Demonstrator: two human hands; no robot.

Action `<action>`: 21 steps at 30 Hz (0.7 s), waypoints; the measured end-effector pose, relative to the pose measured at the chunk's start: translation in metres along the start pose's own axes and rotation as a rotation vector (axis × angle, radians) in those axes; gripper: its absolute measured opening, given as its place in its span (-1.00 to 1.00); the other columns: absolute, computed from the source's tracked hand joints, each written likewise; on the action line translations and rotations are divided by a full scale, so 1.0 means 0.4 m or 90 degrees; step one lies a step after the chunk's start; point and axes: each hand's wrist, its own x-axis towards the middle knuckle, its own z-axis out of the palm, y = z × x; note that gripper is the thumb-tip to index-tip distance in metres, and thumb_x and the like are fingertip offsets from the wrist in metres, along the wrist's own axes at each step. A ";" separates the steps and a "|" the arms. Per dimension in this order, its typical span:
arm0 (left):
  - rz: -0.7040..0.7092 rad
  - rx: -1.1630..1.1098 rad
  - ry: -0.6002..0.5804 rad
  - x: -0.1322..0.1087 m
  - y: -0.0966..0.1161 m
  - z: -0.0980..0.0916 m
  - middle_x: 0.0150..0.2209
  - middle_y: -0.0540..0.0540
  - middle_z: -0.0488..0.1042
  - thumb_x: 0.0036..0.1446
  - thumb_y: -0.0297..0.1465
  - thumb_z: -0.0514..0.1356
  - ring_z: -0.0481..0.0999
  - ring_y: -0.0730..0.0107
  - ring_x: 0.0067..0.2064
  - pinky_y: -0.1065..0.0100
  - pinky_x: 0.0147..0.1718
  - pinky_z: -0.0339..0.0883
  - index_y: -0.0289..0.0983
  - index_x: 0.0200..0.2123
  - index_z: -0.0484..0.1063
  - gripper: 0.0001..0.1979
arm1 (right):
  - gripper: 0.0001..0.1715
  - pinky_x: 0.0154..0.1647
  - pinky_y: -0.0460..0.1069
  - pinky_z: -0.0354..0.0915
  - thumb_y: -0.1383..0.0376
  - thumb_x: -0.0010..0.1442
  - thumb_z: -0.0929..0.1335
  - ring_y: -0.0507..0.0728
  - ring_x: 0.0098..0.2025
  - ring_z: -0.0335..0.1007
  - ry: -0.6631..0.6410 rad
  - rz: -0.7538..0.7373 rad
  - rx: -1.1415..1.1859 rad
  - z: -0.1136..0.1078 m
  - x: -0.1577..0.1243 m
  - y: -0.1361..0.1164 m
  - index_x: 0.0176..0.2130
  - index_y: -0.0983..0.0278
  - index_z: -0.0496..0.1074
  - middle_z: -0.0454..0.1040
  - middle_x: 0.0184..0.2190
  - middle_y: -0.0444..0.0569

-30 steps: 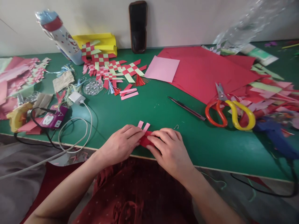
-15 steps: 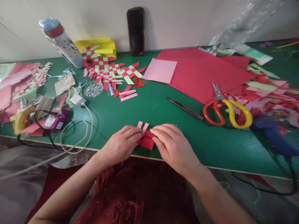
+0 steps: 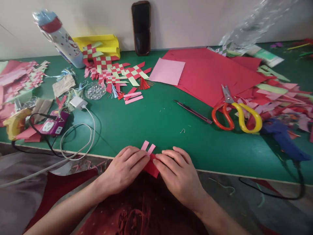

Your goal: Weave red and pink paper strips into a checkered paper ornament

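A small piece of red paper (image 3: 151, 168) with two pink paper strips (image 3: 148, 147) sticking out of its far side is held between my hands at the table's front edge. My left hand (image 3: 129, 163) grips its left side, fingers closed over the paper near the strips. On the right side, my right hand (image 3: 176, 171) pinches the red paper with thumb and forefinger, the other fingers loosely curled. My fingertips hide parts of the paper. Two loose pink strips (image 3: 133, 97) lie farther back, by woven red, green and pink paper fish (image 3: 135, 74) with tassels.
Scissors (image 3: 228, 112), a craft knife (image 3: 193, 112), large red paper sheets (image 3: 202, 73) and a blue glue gun (image 3: 283, 138) are to the right. Left are a yellow glue gun (image 3: 16, 122), a power strip (image 3: 54, 123), a cable and a bottle (image 3: 61, 40). A phone (image 3: 141, 27) leans on the wall.
Both hands and the red paper have moved down towards my body, to the table's front edge. My right fingers now cover more of the paper. The camera view has shifted slightly.
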 end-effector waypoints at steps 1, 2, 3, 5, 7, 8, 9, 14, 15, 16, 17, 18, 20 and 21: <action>0.001 -0.013 0.014 -0.004 0.004 0.003 0.02 -0.22 0.50 0.34 -0.54 0.03 0.43 0.19 0.00 0.14 0.02 0.37 -0.40 0.09 0.37 -0.70 | -0.73 0.19 0.16 0.17 0.44 0.31 0.29 0.12 -0.05 0.42 0.009 -0.002 0.018 -0.002 0.001 -0.002 -0.10 0.23 0.54 0.62 -0.14 -0.08; -0.002 -0.028 0.028 -0.005 0.007 0.005 0.00 -0.22 0.52 0.35 -0.55 0.02 0.44 0.21 -0.02 0.16 0.00 0.38 -0.40 0.07 0.39 -0.71 | -0.74 0.15 0.14 0.20 0.45 0.30 0.29 0.10 -0.09 0.44 0.011 -0.003 0.040 -0.004 0.004 -0.003 -0.13 0.23 0.54 0.62 -0.17 -0.09; -0.010 -0.046 0.038 -0.004 0.007 0.006 -0.02 -0.21 0.53 0.36 -0.54 0.00 0.46 0.22 -0.05 0.17 -0.04 0.38 -0.38 0.06 0.40 -0.71 | -0.75 0.10 0.12 0.24 0.46 0.30 0.30 0.09 -0.13 0.45 0.013 -0.002 0.063 -0.007 0.011 -0.003 -0.14 0.24 0.54 0.63 -0.20 -0.09; -0.034 -0.084 0.053 0.001 0.005 0.006 -0.05 -0.20 0.56 0.37 -0.51 -0.01 0.49 0.25 -0.10 0.20 -0.10 0.40 -0.35 0.03 0.42 -0.72 | -0.77 -0.01 0.07 0.31 0.46 0.29 0.31 0.08 -0.19 0.46 0.012 0.014 0.108 -0.014 0.032 0.001 -0.15 0.25 0.54 0.63 -0.26 -0.09; -0.056 -0.125 0.066 0.012 -0.001 0.000 -0.11 -0.17 0.58 0.36 -0.50 0.00 0.51 0.27 -0.15 0.23 -0.15 0.41 -0.31 -0.03 0.45 -0.74 | -0.78 -0.10 0.05 0.35 0.43 0.29 0.32 0.08 -0.22 0.47 0.009 0.037 0.142 -0.020 0.061 0.007 -0.14 0.22 0.54 0.62 -0.30 -0.09; -0.068 -0.148 0.073 0.018 -0.006 -0.003 -0.15 -0.15 0.59 0.36 -0.51 0.00 0.52 0.29 -0.19 0.25 -0.17 0.41 -0.30 -0.06 0.46 -0.75 | -0.77 -0.12 0.05 0.36 0.42 0.30 0.32 0.09 -0.23 0.47 0.004 0.044 0.159 -0.022 0.077 0.011 -0.13 0.20 0.54 0.62 -0.31 -0.09; -0.085 -0.176 0.075 0.024 -0.011 -0.008 -0.20 -0.14 0.60 0.35 -0.52 0.00 0.53 0.31 -0.22 0.27 -0.18 0.41 -0.29 -0.08 0.48 -0.74 | -0.77 -0.13 0.05 0.38 0.40 0.30 0.32 0.09 -0.24 0.47 -0.003 0.048 0.178 -0.025 0.093 0.015 -0.11 0.18 0.54 0.62 -0.30 -0.09; -0.369 -0.494 0.053 0.062 -0.042 -0.035 -0.32 -0.05 0.57 0.29 -0.37 0.16 0.50 0.40 -0.31 0.40 -0.29 0.36 -0.27 -0.16 0.55 -0.83 | -0.77 -0.05 0.05 0.41 0.23 0.34 0.31 0.12 -0.13 0.50 0.012 0.161 0.266 -0.047 0.154 0.046 -0.04 0.20 0.48 0.60 -0.17 -0.02; -0.436 -0.614 0.049 0.069 -0.048 -0.039 -0.36 -0.03 0.55 0.26 -0.32 0.21 0.47 0.44 -0.35 0.43 -0.33 0.34 -0.28 -0.22 0.56 -0.83 | -0.73 -0.04 0.06 0.41 0.18 0.36 0.29 0.13 -0.11 0.50 0.022 0.211 0.292 -0.052 0.159 0.055 -0.02 0.20 0.46 0.58 -0.14 0.00; -0.489 -0.732 0.050 0.075 -0.054 -0.043 -0.39 -0.02 0.53 0.21 -0.28 0.25 0.45 0.47 -0.39 0.45 -0.36 0.34 -0.30 -0.25 0.56 -0.80 | -0.67 -0.05 0.07 0.42 0.12 0.36 0.27 0.14 -0.09 0.50 0.029 0.258 0.327 -0.054 0.162 0.064 0.02 0.20 0.44 0.57 -0.11 0.02; -0.526 -0.827 0.057 0.081 -0.059 -0.046 -0.42 -0.01 0.51 0.16 -0.25 0.29 0.42 0.49 -0.42 0.46 -0.39 0.33 -0.32 -0.27 0.55 -0.77 | -0.60 -0.07 0.07 0.44 0.06 0.36 0.26 0.15 -0.08 0.49 0.033 0.295 0.372 -0.055 0.164 0.072 0.05 0.21 0.42 0.55 -0.08 0.05; -0.544 -0.885 0.065 0.087 -0.063 -0.048 -0.44 0.00 0.50 0.12 -0.22 0.32 0.40 0.52 -0.45 0.47 -0.42 0.32 -0.33 -0.28 0.55 -0.73 | -0.52 -0.10 0.07 0.45 0.00 0.34 0.26 0.16 -0.06 0.49 0.028 0.320 0.422 -0.054 0.164 0.078 0.09 0.22 0.39 0.53 -0.04 0.07; -0.552 -0.924 0.081 0.098 -0.067 -0.050 -0.44 -0.01 0.49 0.07 -0.19 0.35 0.39 0.53 -0.46 0.47 -0.44 0.33 -0.35 -0.28 0.54 -0.68 | -0.36 -0.13 0.07 0.47 -0.10 0.26 0.30 0.18 -0.02 0.46 -0.004 0.346 0.513 -0.046 0.164 0.084 0.14 0.25 0.33 0.49 0.02 0.13; -0.549 -0.925 0.086 0.102 -0.068 -0.050 -0.44 -0.01 0.49 0.06 -0.17 0.36 0.39 0.53 -0.46 0.47 -0.44 0.33 -0.35 -0.28 0.53 -0.66 | -0.30 -0.12 0.09 0.48 -0.12 0.21 0.35 0.20 0.00 0.45 -0.032 0.355 0.550 -0.040 0.165 0.082 0.15 0.25 0.32 0.47 0.04 0.15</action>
